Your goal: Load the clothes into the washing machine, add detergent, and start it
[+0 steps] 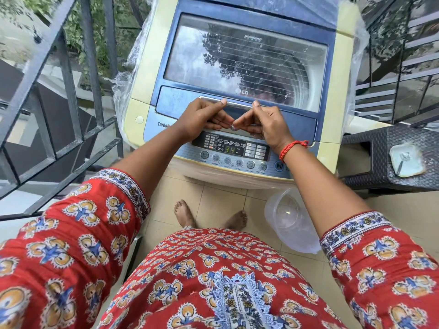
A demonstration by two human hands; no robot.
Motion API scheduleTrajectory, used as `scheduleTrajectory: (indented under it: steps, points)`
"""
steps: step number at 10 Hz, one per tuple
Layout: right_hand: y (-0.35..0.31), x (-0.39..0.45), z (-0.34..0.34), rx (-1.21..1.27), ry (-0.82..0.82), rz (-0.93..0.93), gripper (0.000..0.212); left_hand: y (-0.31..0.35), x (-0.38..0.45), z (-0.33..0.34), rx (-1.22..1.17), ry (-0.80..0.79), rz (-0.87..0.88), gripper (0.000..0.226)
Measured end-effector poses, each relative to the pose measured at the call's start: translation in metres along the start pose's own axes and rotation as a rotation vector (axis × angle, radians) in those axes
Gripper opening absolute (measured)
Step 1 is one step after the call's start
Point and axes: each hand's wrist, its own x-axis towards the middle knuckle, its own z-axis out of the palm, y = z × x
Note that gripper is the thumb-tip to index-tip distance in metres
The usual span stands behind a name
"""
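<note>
The washing machine stands straight ahead with its glass lid down. Both hands rest at the lid's near edge: thumbs touch the silver handle, and the curled fingers meet fingertip to fingertip just nearer, above the control panel, gripping nothing. Left hand and right hand sit side by side. The display reads 34. A clear plastic tub lies on the floor to the right.

A dark metal railing fills the left of the frame, with greenery behind it at upper left. At right, a dark woven table holds a pale square dish. Beige floor tiles lie lower centre.
</note>
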Motion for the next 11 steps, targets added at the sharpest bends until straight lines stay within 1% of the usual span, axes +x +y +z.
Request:
scheduleTrajectory:
  steps: [2,5,6,8,9,10,11]
  points:
    - [0.003,-0.002,0.002,0.014,0.043,-0.044,0.057,0.0,0.001,0.001,-0.01,0.009,0.007,0.043]
    - [0.005,-0.002,0.0,0.001,0.046,-0.072,0.057,-0.001,0.002,0.002,-0.013,0.04,-0.015,0.045]
    - [0.005,-0.002,0.0,-0.006,0.036,-0.067,0.056,-0.001,0.001,0.005,-0.049,0.052,-0.015,0.043]
    - [0.002,-0.001,0.001,-0.028,0.069,-0.016,0.056,0.001,0.002,0.006,-0.053,0.097,-0.048,0.04]
    - [-0.003,0.003,0.001,-0.027,0.053,0.033,0.057,0.004,0.005,0.006,-0.046,0.095,-0.069,0.039]
    - [-0.008,0.008,0.003,-0.117,0.052,0.053,0.057,0.01,0.01,0.007,0.058,0.124,-0.083,0.038]
    - [-0.024,0.022,0.003,-0.314,0.155,-0.054,0.053,0.03,0.02,0.003,0.267,0.202,0.003,0.035]
